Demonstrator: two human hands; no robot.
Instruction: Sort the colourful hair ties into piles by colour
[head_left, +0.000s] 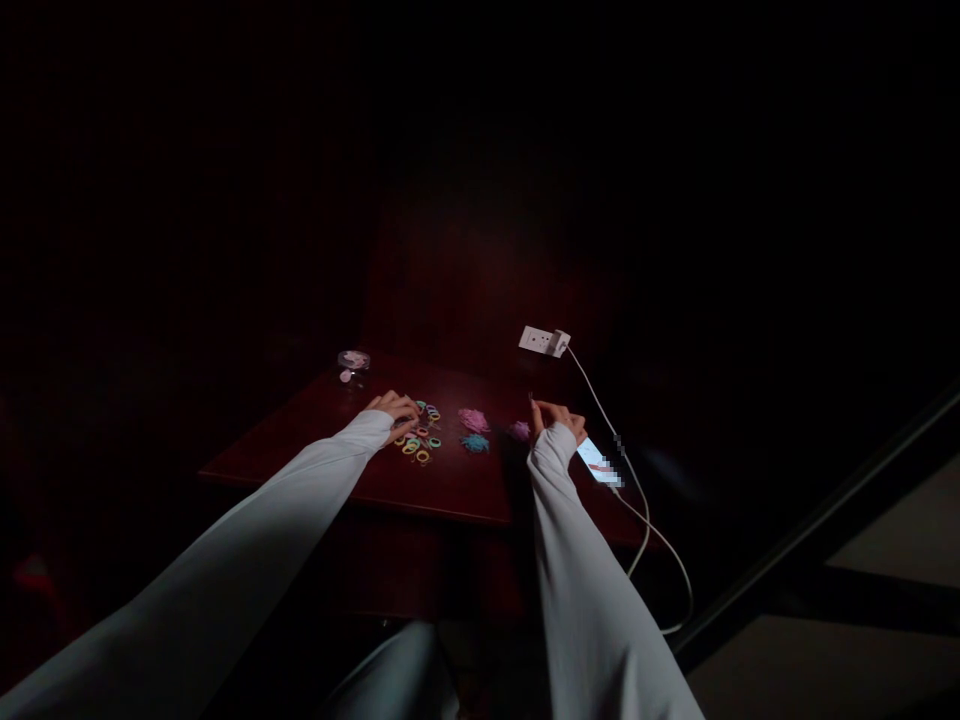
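Small coloured rings [423,457], which look like hair ties, lie in a loose pile on the dark red table [450,495]. My left hand [395,408] rests over the pile's left side, its fingers stretched towards the rings; what lies under them is hidden. Further right, my right hand [559,420] is raised with thumb and finger pinched. A tiny thin tip shows at that pinch, too small and dark to name. Between the hands are a pink heap [473,420] and a blue heap [475,443] of small strands. A purple heap [520,431] sits just left of my right hand.
A clear round container [354,366] with pale pieces stands at the table's back left. Beside my right wrist lies a lit phone [598,462] on a white cable [643,500]. The cable runs to a plug in a white socket [538,341] behind. Surroundings are very dark.
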